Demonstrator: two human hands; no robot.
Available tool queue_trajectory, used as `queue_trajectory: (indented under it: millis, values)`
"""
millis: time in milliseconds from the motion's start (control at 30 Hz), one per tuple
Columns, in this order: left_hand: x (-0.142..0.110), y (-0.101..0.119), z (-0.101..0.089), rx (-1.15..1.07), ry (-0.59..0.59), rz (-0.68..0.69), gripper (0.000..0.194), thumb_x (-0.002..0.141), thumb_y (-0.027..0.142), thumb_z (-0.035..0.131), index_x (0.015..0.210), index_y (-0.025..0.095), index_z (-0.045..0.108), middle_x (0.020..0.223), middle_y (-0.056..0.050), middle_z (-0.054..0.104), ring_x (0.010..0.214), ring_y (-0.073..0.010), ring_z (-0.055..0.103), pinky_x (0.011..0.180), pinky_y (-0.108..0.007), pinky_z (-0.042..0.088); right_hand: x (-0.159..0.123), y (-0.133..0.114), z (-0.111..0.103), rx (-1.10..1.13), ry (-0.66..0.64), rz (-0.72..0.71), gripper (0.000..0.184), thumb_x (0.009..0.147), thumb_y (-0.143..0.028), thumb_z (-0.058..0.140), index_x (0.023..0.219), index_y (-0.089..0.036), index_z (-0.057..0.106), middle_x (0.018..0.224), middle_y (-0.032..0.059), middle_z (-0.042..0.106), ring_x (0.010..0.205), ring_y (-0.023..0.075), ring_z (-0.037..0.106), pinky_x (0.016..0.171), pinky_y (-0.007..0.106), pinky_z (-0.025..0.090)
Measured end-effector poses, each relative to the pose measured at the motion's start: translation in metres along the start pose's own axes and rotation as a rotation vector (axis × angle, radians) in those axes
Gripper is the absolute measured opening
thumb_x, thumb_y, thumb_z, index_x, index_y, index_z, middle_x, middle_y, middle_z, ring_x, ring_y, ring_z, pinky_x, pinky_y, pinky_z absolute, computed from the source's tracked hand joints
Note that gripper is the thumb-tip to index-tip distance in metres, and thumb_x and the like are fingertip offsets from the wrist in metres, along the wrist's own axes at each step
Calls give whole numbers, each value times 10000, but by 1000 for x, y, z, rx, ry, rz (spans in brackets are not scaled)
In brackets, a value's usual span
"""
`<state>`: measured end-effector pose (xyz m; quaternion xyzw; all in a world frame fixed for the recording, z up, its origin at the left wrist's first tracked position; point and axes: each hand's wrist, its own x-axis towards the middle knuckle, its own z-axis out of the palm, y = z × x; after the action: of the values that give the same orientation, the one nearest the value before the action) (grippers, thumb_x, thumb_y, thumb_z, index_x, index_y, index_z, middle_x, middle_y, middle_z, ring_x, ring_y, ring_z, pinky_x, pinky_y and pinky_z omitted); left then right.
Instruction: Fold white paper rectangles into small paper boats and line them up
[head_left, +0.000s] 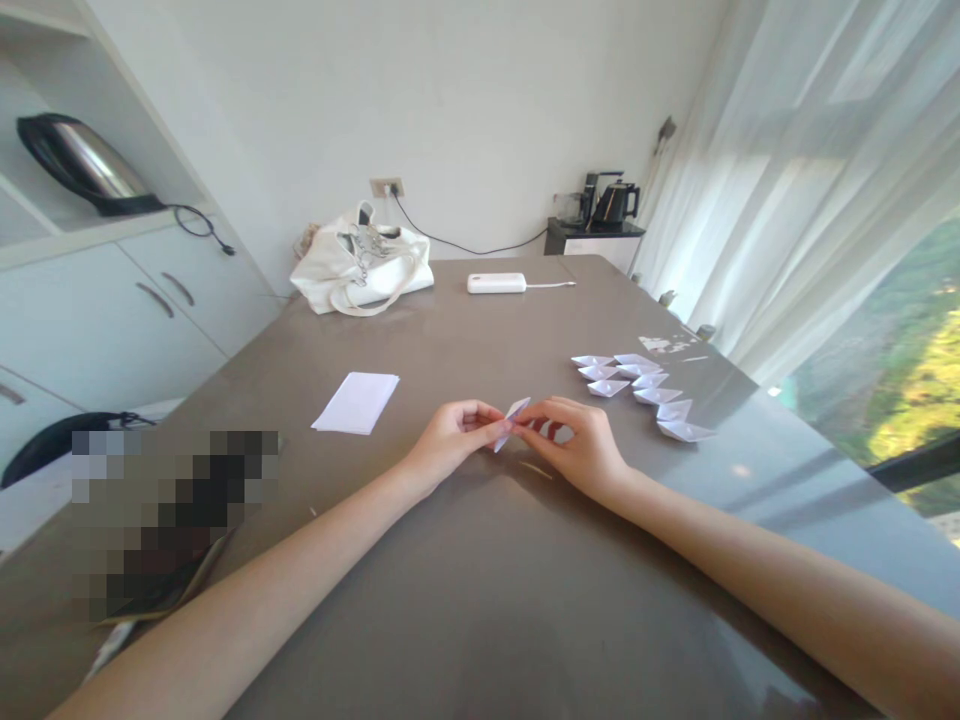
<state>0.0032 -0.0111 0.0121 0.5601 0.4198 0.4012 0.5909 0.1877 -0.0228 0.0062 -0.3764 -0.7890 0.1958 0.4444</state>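
Observation:
A small folded piece of white paper (pixel 516 409) is pinched between my two hands, above the middle of the table. My left hand (pixel 461 437) grips it from the left with thumb and fingers pressed together. From the right, my right hand (pixel 574 440) pinches the same paper with thumb and fingertips. The fingers cover part of the fold. On the right stand several folded paper boats (pixel 607 387), grouped in uneven rows. To the left of my hands lies a stack of white paper sheets (pixel 357 403).
A white bag (pixel 360 265) and a white power bank (pixel 496 284) with a short cable sit at the far side of the grey table (pixel 450 600). Paper scraps (pixel 664 343) lie near the right edge. A pixelated dark object (pixel 180 520) is at left, beside my forearm.

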Motion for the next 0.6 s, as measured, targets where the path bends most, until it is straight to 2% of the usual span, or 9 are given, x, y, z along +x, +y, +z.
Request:
queue_trajectory:
  millis: [133,400,600]
  values:
    - [-1,-1,2,-18,20,-14,317,623,337,781,776,101,635,693,-15,655,605,-97,566,636,-227,437,0,2,0,-92,34,11,81,820,-243,625,842,-181,671,770,19,672,616,102,582,568,197,459]
    - [1,-6,3,-16,43,-9,330,610,325,796,775,94,629,698,-39,681,600,-104,601,629,-228,471,-2,0,0,-357,-2,-2,125,831,-239,599,885,-180,695,788,29,692,631,124,605,580,208,431]
    - [-1,-5,2,-20,5,-11,326,668,365,757,814,91,657,721,-53,689,648,-117,625,671,-235,500,-4,2,0,-498,12,-102,174,877,-271,554,877,-205,714,841,33,725,731,147,651,624,214,424]
